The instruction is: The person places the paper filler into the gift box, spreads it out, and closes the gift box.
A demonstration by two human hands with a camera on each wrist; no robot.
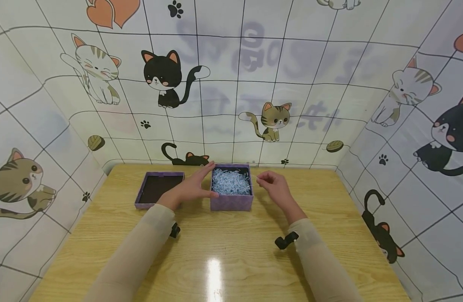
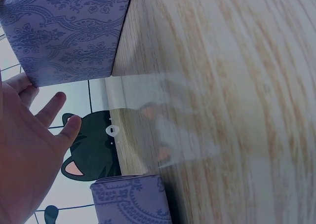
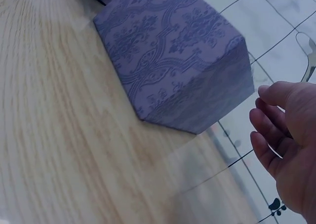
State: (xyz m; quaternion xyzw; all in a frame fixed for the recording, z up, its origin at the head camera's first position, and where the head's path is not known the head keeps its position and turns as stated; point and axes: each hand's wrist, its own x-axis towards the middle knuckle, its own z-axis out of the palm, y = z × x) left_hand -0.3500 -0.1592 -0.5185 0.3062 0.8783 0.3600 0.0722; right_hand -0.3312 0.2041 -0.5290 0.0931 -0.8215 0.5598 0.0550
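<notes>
In the head view a purple patterned box (image 1: 231, 203) stands upright on the table, filled with pale blue shredded paper (image 1: 231, 183). My left hand (image 1: 190, 186) spreads its fingers along the box's left side, with the thumb at the near left corner. The left wrist view shows the fingers of that hand (image 2: 29, 135) splayed beside the box wall. Just right of the box, my right hand (image 1: 274, 186) pinches what looks like a thin pale paper shred (image 1: 254, 176) between thumb and forefinger. From the right wrist camera the thumb of the right hand (image 3: 291, 130) hides the pinch.
Left of the box lies its purple lid (image 1: 141, 206), dark inside facing up, partly behind the left hand. The wooden table (image 1: 231, 243) meets a cloth backdrop (image 1: 224, 126) printed with cats and grid lines. Each wrist wears a small black camera.
</notes>
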